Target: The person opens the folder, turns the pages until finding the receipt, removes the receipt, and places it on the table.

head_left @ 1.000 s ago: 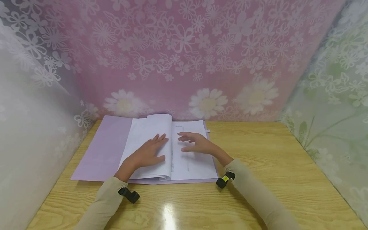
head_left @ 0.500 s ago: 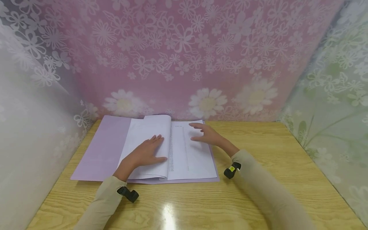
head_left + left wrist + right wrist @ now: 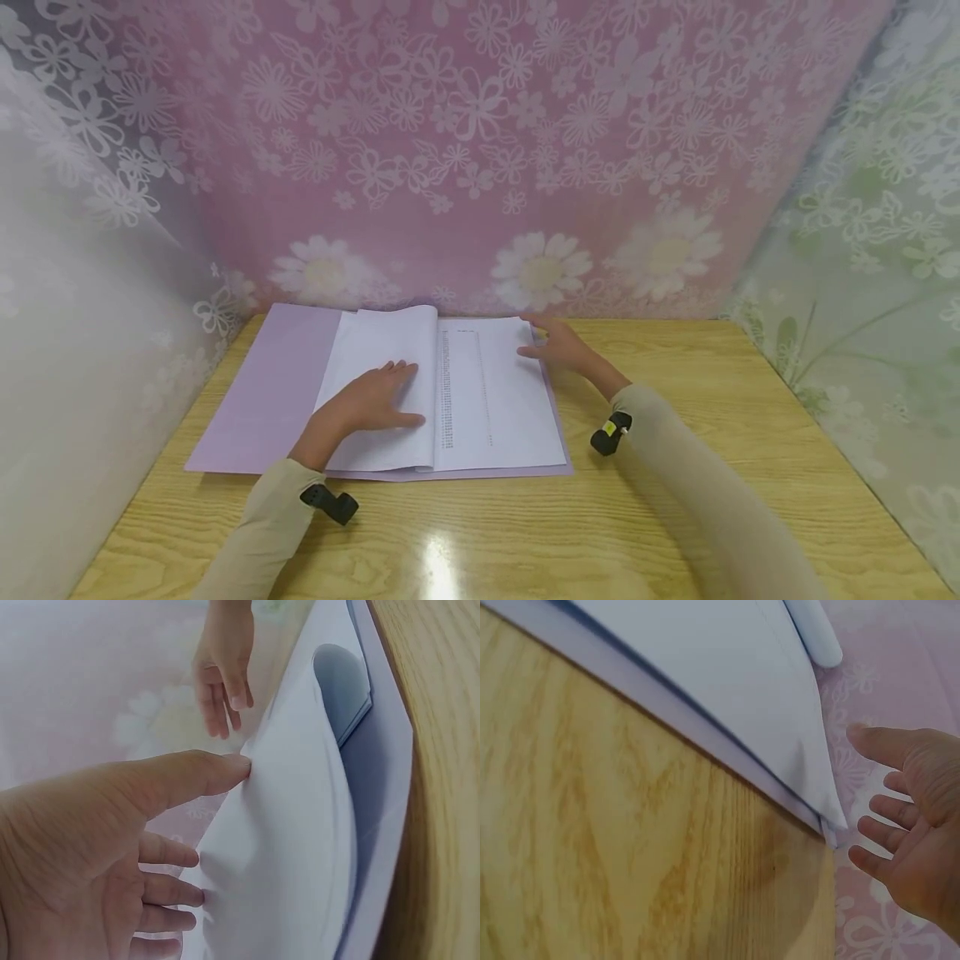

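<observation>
A lilac folder (image 3: 258, 400) lies spread on the table, with a stack of white pages inside. My left hand (image 3: 369, 402) presses the turned pages (image 3: 390, 333) on the left with spread fingers; in the left wrist view its fingertips touch the paper, which curls over in a loop at the fold. On the right lies a printed page (image 3: 502, 400) with columns of small text. Over the top right corner of that page is my right hand (image 3: 562, 343), its fingers relaxed and apart. The right wrist view shows nothing between the fingers of this hand (image 3: 915, 814).
The wooden table (image 3: 675, 500) runs in front and to the right of the folder. A pink flowered cloth (image 3: 450, 208) stands behind its back edge. Pale flowered cloths hang at the left and right sides. A black camera sits on each wrist.
My right hand has moved right and away, from above the printed page to its top right corner. My left hand has shifted slightly left, and the turned pages lie flatter, baring more print.
</observation>
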Demonstrator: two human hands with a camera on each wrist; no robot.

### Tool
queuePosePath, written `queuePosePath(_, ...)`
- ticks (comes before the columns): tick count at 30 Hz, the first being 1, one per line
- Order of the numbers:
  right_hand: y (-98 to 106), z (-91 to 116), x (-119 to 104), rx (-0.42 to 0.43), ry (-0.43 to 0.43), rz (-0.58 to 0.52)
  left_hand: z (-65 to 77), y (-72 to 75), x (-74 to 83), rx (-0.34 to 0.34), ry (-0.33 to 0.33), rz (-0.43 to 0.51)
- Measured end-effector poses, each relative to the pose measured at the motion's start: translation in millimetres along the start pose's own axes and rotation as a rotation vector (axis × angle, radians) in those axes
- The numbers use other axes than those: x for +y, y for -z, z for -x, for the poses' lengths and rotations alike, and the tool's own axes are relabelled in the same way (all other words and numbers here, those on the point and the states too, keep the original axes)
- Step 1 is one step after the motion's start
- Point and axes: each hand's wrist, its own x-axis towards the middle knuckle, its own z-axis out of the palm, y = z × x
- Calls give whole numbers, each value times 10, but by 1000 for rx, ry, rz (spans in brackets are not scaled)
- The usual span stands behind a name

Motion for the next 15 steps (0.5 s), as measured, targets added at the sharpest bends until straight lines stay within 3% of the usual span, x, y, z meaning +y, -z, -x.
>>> queuePosePath(15, -12, -78, 243, -23, -15, 32, 11, 15, -85, -58, 60, 32)
